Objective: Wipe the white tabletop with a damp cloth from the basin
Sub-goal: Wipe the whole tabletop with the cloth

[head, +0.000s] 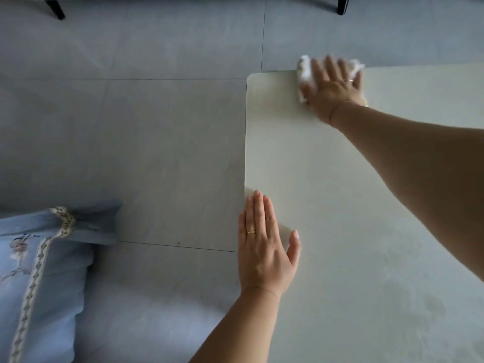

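"Where's the cloth (305, 74)?"

"Far corner of the white worktop (340, 205), flattened under her right hand (334, 86), fingers spread on top. Left hand (264, 244) lies open and flat at the near edge, holding nothing."

"Handles easily?"

"Looks soft and limp; I'd press with a flat palm, not pinch."

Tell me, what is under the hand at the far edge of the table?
A white cloth lies under the right hand, pressed flat on the white tabletop. Its edges show left of the hand and beyond the fingers; its middle, and the tabletop beneath, are covered.
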{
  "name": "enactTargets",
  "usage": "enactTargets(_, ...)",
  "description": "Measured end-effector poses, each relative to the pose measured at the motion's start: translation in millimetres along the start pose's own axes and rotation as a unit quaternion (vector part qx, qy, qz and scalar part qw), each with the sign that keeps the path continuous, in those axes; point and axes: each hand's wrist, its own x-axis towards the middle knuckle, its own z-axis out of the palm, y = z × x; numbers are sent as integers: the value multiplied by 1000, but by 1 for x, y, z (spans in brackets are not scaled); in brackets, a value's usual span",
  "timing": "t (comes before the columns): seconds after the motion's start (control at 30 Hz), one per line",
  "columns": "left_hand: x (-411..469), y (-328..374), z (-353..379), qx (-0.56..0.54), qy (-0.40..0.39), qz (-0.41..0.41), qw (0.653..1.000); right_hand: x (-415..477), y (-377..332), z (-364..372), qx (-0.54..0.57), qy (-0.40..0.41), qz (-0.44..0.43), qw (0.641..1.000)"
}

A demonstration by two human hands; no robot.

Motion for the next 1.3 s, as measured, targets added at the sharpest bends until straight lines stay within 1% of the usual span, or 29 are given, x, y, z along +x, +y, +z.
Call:
enactTargets(0.07,0,0,0,2,-2,0,1000,-4,-7,3,6,22,91,996)
enactTargets(0.1,0,0,-1,4,-2,-1,1000,-11,-22,7,4,23,101,995)
enactTargets(0.13,0,1,-1,5,-3,-2,1000,-20,-38,11,2,14,83,996)
enactTargets(0.17,-1,1,-2,5,-4,-4,1000,-31,-50,16,-6,4,35,999)
enactTargets(0.23,0,1,-2,6,-4,-5,1000,-51,-52,22,-31,-7,-103,994)
enactTargets(0.27,-1,1,-2,8,-4,-4,1000,-54,-38,19,-42,-8,-160,986)
enactTargets(0.3,0,0,-1,10,-3,-4,1000,-53,-17,14,-48,-2,-186,981)
enactTargets(0.33,0,0,-1,9,-1,-3,1000,-51,5,11,-44,7,-175,984)
enactTargets(0.37,0,0,0,9,-1,-2,1000,-47,26,6,-29,14,-130,991)
enactTargets(0.43,0,0,0,9,-4,0,1000,-45,53,1,13,27,14,999)
enactTargets(0.47,1,0,0,11,-2,1,1000,-47,52,2,23,32,74,997)
enactTargets(0.5,1,0,0,14,0,0,1000,-52,42,5,30,36,108,993)
enactTargets(0.53,1,0,0,18,1,-2,1000,-62,28,10,34,35,115,992)
enactTargets(0.57,0,0,0,22,0,-4,1000,-74,14,16,33,32,90,995)
enactTargets(0.63,0,0,-1,23,0,-6,1000,-104,-1,29,6,22,-38,999)
enactTargets(0.7,0,1,-1,25,-4,-4,1000,-122,19,27,-47,0,-176,983)
enactTargets(0.73,0,1,-1,26,-3,-3,1000,-121,40,23,-62,-6,-208,976)
enactTargets(0.77,0,1,-1,29,-1,-4,1000,-118,59,17,-61,-11,-199,978)
enactTargets(0.8,0,0,-1,31,0,-4,1000,-117,76,13,-43,-9,-151,988)
enactTargets(0.87,1,0,0,33,-1,-4,999,-121,88,11,4,15,1,1000)
enactTargets(0.9,1,0,0,33,0,-5,999,-127,79,16,17,30,62,998)
enactTargets(0.93,1,0,0,34,0,-5,999,-138,63,22,26,39,94,994)
enactTargets(0.97,1,1,-1,35,-3,-5,999,-151,46,30,28,41,86,995)
enactTargets(1.03,0,1,-2,38,-10,-6,999,-181,27,40,9,22,-27,999)
enactTargets(1.1,1,2,-3,48,-17,-5,999,-197,46,37,-43,3,-152,987)
enactTargets(1.13,1,3,-3,53,-22,-5,998,-197,66,32,-53,-3,-170,984)
enactTargets(1.17,1,3,-4,57,-29,-5,998,-198,86,28,-49,-10,-150,987)
enactTargets(1.2,1,4,-5,61,-32,-7,998,-198,104,24,-30,-10,-99,995)
enactTargets(1.3,-5,9,-10,74,-24,-18,997,-213,109,24,31,10,92,995)
